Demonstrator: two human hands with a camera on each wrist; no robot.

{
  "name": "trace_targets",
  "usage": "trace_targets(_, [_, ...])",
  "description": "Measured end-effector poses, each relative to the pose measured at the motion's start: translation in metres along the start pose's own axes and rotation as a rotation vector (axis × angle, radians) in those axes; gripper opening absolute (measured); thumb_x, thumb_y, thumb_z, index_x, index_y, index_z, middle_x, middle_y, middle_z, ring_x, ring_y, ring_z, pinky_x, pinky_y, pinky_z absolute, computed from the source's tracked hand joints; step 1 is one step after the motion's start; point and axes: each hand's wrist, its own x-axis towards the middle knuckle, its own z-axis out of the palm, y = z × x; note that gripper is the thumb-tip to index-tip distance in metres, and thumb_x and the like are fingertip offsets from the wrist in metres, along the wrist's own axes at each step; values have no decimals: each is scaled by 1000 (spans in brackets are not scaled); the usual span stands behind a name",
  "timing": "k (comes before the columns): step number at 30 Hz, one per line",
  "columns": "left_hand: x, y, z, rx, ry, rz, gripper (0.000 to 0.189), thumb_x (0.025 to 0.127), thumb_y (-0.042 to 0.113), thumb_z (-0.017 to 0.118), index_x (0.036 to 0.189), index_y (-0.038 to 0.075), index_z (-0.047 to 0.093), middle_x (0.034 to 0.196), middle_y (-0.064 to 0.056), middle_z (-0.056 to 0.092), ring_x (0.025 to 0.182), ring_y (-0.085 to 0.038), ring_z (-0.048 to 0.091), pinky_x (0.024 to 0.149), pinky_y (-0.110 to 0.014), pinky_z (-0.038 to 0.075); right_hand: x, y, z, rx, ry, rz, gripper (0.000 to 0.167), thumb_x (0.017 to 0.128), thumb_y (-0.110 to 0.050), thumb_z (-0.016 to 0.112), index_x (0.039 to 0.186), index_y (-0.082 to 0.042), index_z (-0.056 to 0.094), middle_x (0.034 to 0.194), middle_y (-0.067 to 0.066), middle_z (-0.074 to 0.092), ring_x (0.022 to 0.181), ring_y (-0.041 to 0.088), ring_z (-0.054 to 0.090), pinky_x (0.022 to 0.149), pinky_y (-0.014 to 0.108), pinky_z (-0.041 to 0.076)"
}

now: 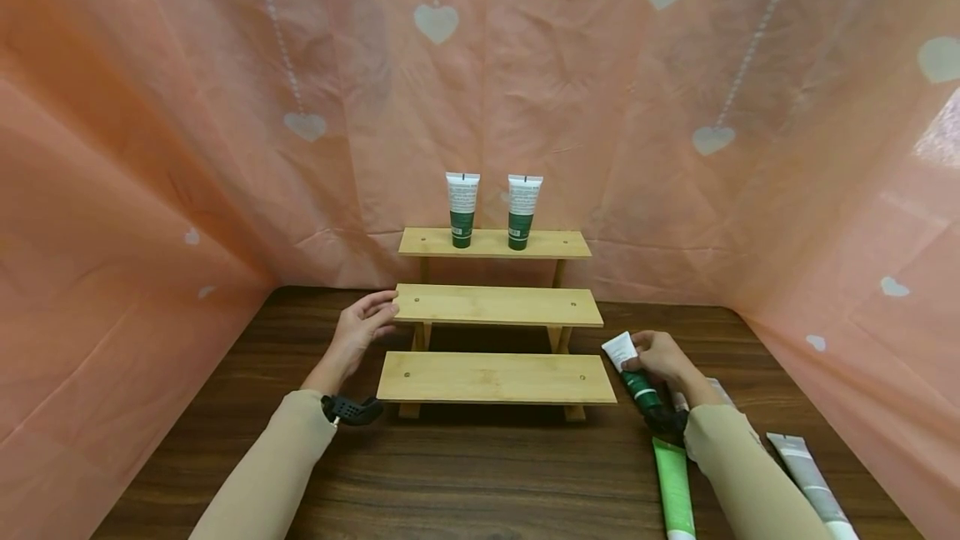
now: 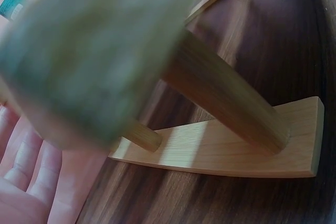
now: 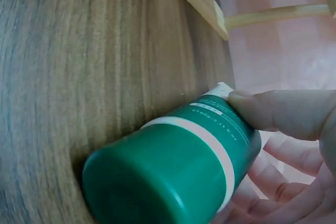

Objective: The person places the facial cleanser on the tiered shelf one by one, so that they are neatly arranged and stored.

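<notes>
A three-tier wooden shelf (image 1: 498, 305) stands in the middle of the table, with two green-and-white squeeze tubes upright on its top tier: a left tube (image 1: 462, 211) and a right tube (image 1: 522, 212). My left hand (image 1: 362, 332) is at the left end of the middle tier, fingertips by its edge. In the left wrist view its fingers (image 2: 44, 171) look loosely extended beside a blurred board end. My right hand (image 1: 660, 359) pinches another green-and-white tube (image 1: 641, 390), which slants low over the table right of the shelf. Its green cap (image 3: 136, 182) faces the right wrist camera.
On the table's right side lie a light green tube (image 1: 674, 486) and a grey tube (image 1: 810, 477); another pale tube is partly hidden behind my right forearm. Pink curtains (image 1: 480, 90) with white hearts enclose the dark wooden table (image 1: 465, 473) at the back and sides.
</notes>
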Motion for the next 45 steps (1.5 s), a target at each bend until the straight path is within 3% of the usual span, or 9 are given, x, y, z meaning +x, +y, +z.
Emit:
trace_targets(10, [-1, -2, -1, 8, -1, 9, 49, 85, 24, 70, 126, 2, 54, 117, -7, 59, 96, -13, 58, 91, -48, 45, -3, -7, -5, 152, 32, 16, 61, 81, 1, 68, 129, 14, 33, 111, 34, 51, 79, 22, 58, 63, 36, 51])
trace_targets(17, [-2, -3, -1, 14, -6, 21, 50, 85, 25, 70, 127, 2, 54, 122, -9, 57, 96, -13, 58, 91, -49, 44, -3, -11, -10, 238, 37, 19, 65, 85, -7, 68, 136, 7, 29, 119, 30, 45, 80, 20, 59, 69, 41, 53])
trace_targets(25, [-2, -1, -1, 13, -14, 19, 46, 88, 20, 66, 128, 2, 53, 126, -13, 54, 97, -12, 58, 92, -47, 45, -2, -20, -17, 203, 88, -87, 64, 85, -11, 68, 135, 5, 32, 118, 30, 48, 82, 19, 59, 69, 37, 54])
trace_targets(32, [-3, 0, 1, 31, 0, 41, 44, 87, 22, 67, 126, 3, 55, 115, -9, 60, 95, -13, 58, 86, -41, 49, -3, -29, -25, 171, 131, -129, 64, 84, -11, 70, 136, 5, 34, 119, 30, 50, 84, 16, 59, 77, 44, 53])
trace_targets(36, [-3, 0, 2, 30, 3, 42, 45, 87, 23, 68, 126, 3, 55, 117, -9, 59, 95, -13, 58, 89, -46, 47, -6, -37, -29, 173, 172, -146, 64, 84, -10, 69, 136, 3, 35, 121, 29, 49, 88, 18, 58, 79, 45, 52])
trace_targets(41, [-4, 1, 2, 26, 8, 51, 47, 86, 25, 68, 126, 3, 55, 122, -13, 56, 95, -14, 58, 91, -50, 44, -6, -44, -33, 179, 213, -171, 63, 84, -12, 70, 135, 2, 35, 124, 27, 47, 99, 26, 54, 76, 36, 54])
trace_targets(45, [-5, 0, 2, 22, 5, 51, 47, 86, 25, 68, 126, 3, 55, 123, -15, 55, 96, -14, 58, 91, -49, 44, -2, -43, -35, 237, 254, -252, 59, 81, -14, 74, 128, 0, 42, 117, 21, 52, 94, 23, 55, 65, 27, 53])
